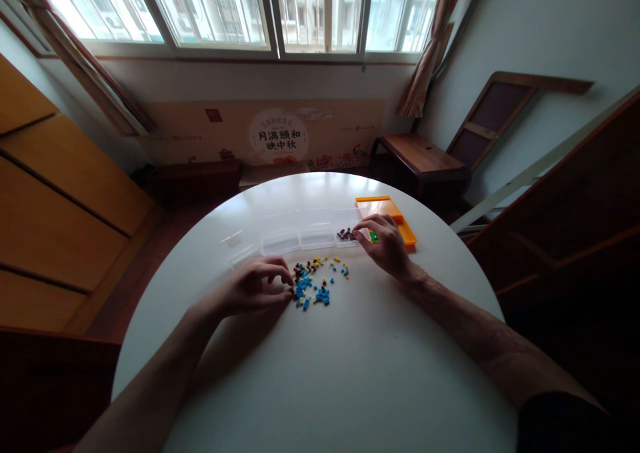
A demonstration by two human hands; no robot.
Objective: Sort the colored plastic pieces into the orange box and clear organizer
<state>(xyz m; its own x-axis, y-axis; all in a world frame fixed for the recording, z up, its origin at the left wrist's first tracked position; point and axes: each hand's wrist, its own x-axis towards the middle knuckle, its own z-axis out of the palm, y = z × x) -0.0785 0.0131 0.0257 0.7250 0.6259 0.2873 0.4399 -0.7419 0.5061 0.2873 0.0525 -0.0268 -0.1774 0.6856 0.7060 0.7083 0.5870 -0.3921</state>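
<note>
Your left hand (pixel 253 287) pinches at the edge of the pile of small bricks (pixel 313 285) on the white table (pixel 350 373); whether it holds one, you cannot tell. Your right hand (pixel 385 243) curls over the clear box (pixel 300 236), fingertips closed by dark pieces. The bricks look light, hard and slick: pinch each by its sides

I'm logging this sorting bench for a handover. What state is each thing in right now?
Left hand: fingers curled, fingertips at the edge of the pile.
Right hand: fingers bent over the case's right end.
Pile of small blue, yellow and brown beads: loose, scattered on the table.
Clear plastic compartment case: open; brown pieces in one right compartment.
Orange plastic lid: lying flat, beside the case.
Round white table: bearing all these.
</note>
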